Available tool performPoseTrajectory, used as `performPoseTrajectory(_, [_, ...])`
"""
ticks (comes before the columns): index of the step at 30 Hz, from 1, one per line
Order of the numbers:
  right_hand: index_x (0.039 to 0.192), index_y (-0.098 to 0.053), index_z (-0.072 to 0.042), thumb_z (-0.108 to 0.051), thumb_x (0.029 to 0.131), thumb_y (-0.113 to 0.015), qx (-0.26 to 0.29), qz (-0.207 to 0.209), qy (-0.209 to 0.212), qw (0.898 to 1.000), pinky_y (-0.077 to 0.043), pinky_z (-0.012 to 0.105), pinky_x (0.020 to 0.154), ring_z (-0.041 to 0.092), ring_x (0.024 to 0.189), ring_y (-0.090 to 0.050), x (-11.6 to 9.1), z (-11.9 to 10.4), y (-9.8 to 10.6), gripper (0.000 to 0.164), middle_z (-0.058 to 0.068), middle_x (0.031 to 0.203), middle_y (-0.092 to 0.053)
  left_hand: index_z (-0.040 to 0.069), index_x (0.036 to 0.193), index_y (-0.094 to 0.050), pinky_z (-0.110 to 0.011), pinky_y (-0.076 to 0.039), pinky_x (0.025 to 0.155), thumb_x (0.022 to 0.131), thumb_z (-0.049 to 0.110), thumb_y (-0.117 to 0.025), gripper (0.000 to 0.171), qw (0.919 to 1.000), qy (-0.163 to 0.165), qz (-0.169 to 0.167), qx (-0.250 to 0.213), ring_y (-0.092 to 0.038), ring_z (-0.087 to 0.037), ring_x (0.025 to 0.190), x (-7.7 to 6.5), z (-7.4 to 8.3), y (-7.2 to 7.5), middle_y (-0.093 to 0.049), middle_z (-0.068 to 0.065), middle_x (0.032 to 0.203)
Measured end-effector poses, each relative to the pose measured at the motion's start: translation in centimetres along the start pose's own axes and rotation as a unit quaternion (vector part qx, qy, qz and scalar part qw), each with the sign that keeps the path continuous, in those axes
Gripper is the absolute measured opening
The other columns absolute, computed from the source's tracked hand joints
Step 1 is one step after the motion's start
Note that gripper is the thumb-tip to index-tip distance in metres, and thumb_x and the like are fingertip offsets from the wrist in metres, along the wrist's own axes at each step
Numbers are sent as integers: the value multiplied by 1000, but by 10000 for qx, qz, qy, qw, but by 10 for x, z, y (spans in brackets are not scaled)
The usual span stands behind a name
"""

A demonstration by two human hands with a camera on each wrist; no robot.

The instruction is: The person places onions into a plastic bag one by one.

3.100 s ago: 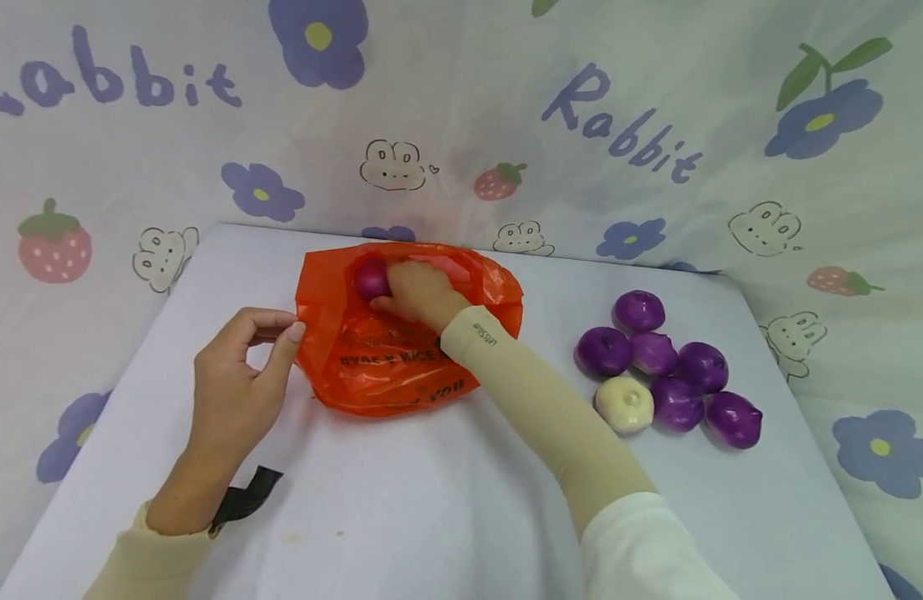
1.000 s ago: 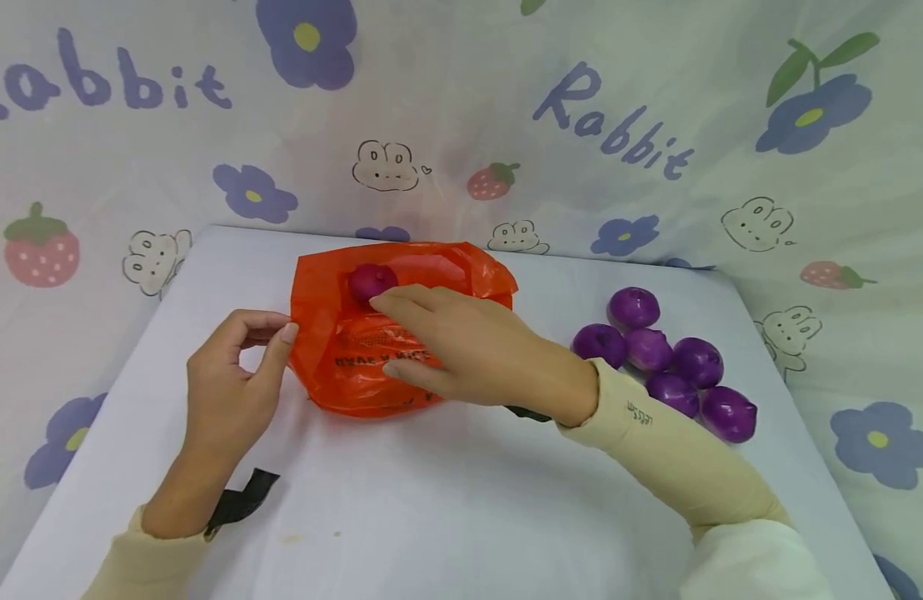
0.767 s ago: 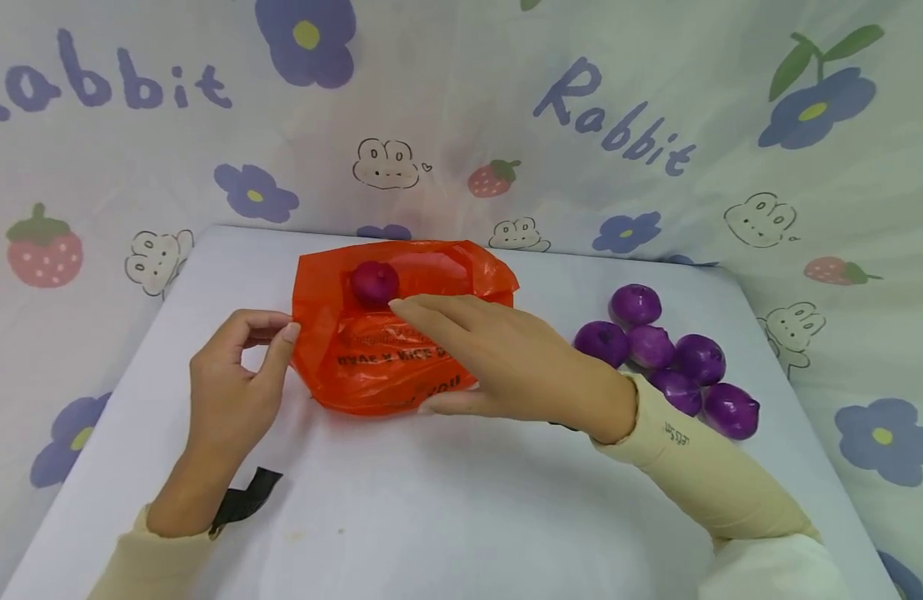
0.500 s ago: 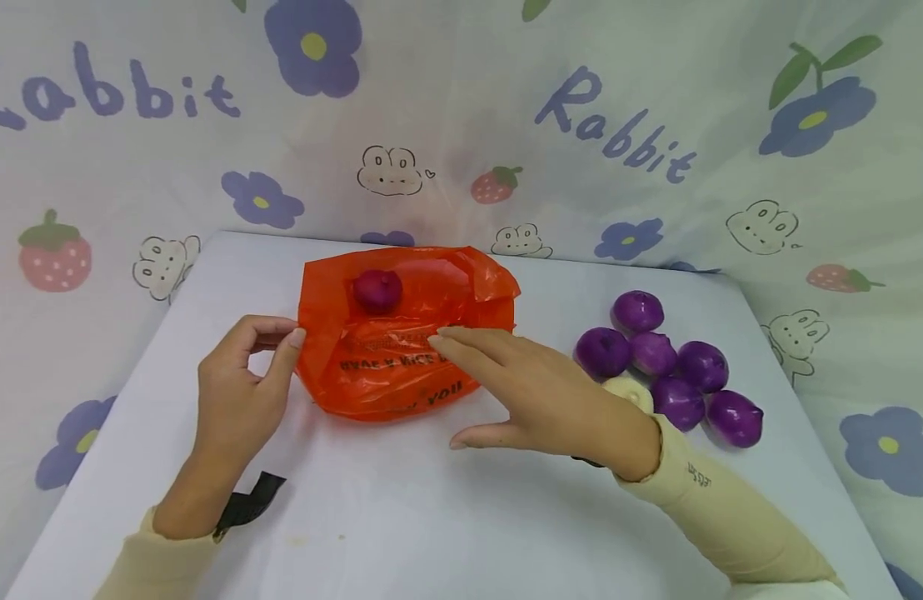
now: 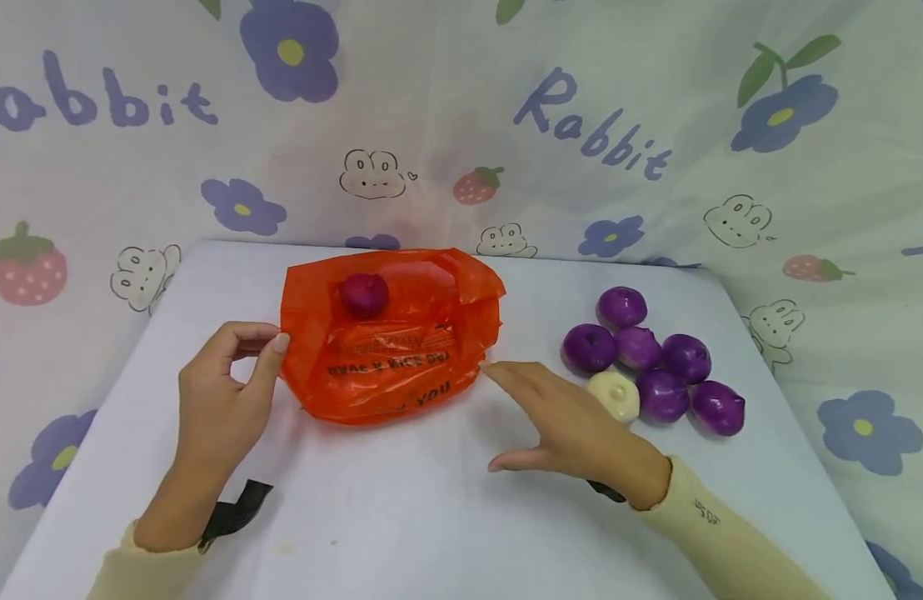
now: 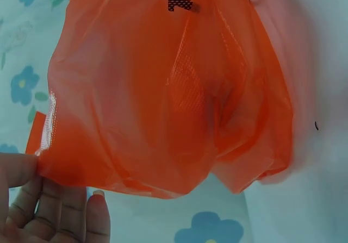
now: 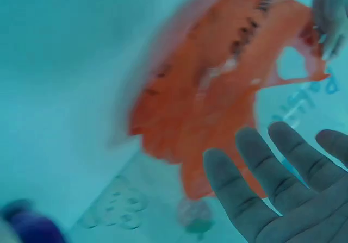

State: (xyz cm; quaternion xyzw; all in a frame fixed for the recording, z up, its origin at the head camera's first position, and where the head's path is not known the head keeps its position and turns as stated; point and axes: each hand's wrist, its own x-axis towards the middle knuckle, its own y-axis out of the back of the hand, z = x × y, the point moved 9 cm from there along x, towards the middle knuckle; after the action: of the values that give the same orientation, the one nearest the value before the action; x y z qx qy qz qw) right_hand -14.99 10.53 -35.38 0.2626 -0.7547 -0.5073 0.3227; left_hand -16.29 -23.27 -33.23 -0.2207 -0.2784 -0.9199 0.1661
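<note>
An orange-red plastic bag with black lettering lies spread on the table, its mouth gaping. Inside the opening rests one red onion. My left hand pinches the bag's left edge between thumb and fingers; the left wrist view shows the same hold on the film. My right hand holds nothing, its fingers extended and thumb apart, just right of the bag. Beyond it sit several purple onions in a cluster, with a pale white onion nearest that hand.
The table has a white cover. Behind it hangs a cloth printed with flowers, rabbits and strawberries. Each wrist wears a dark strap, and the left strap's loose end sticks out over the table.
My right hand has let go of the red onion inside the bag, come out, and moved right and nearer toward the onion cluster. The left hand keeps its pinch on the bag.
</note>
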Motion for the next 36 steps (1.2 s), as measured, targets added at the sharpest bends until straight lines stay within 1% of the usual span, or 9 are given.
performPoseTrajectory(6, [166,-27,-13,-71,71,-85,-426,49,-546,9976,-43,47,114,28,148,-39,-33,34,-12,125,9,165,-36,-3,117,-68,-6,-44,86,100,7,-69,20,10000,79,-10,33,-57,2,99,-1,-1,-1,-71,-11,106])
performPoseTrajectory(10, [166,-25,-7,-74,66,-86,-806,298,-731,9936,-36,47,118,31,153,-31,-47,48,-7,135,13,168,-29,-3,117,-68,-7,-45,86,100,6,-70,19,9999,143,33,16,-57,1,99,1,-3,3,-71,-6,105])
performPoseTrajectory(12, [166,-23,-7,-78,66,-83,-913,375,-971,9904,-30,43,122,31,155,-27,-55,57,-2,137,12,170,-27,-2,117,-68,-8,-45,86,100,6,-70,19,9998,179,67,10,-58,1,99,0,-3,3,-70,-3,104])
performPoseTrajectory(14, [166,-22,-7,-80,66,-81,-924,448,-1301,9862,-31,46,121,33,154,-28,-64,67,4,137,13,170,-27,-2,116,-69,-9,-45,87,100,6,-70,19,9997,204,98,-25,-58,0,99,0,-4,3,-69,0,103])
performPoseTrajectory(16, [166,-23,-7,-78,71,-80,-880,491,-1682,9806,-41,49,115,35,153,-30,-74,77,6,131,14,169,-29,-2,117,-69,-9,-45,87,100,6,-70,19,9997,217,87,-30,-58,0,99,0,-3,2,-69,-1,103])
performPoseTrajectory(18, [164,-28,-5,-71,77,-82,-868,548,-2067,9730,-51,59,101,39,148,-36,-84,86,8,122,17,166,-33,-2,117,-68,-9,-45,87,100,6,-70,19,9997,213,62,-36,-58,0,99,0,-2,1,-69,0,103])
performPoseTrajectory(21, [155,-39,3,-53,84,-85,-914,680,-2381,9645,-54,63,93,45,141,-43,-96,94,9,102,24,158,-41,-2,117,-68,-9,-45,87,100,6,-69,19,9998,200,18,-53,-58,0,100,0,-1,0,-70,-3,104])
performPoseTrajectory(25, [147,-45,11,-37,86,-86,-985,790,-2532,9591,-47,67,101,50,134,-46,-105,100,12,87,31,151,-46,-3,117,-68,-8,-45,88,100,7,-69,19,9998,165,-21,-62,-57,-1,100,1,0,-1,-71,-7,105])
performPoseTrajectory(36, [142,-47,12,-23,87,-86,-749,460,-2743,9576,-46,67,101,53,127,-51,-111,109,5,76,33,145,-49,-2,117,-68,-8,-45,87,101,7,-69,19,9998,175,-29,-64,-57,-1,100,0,-1,-1,-71,-9,106])
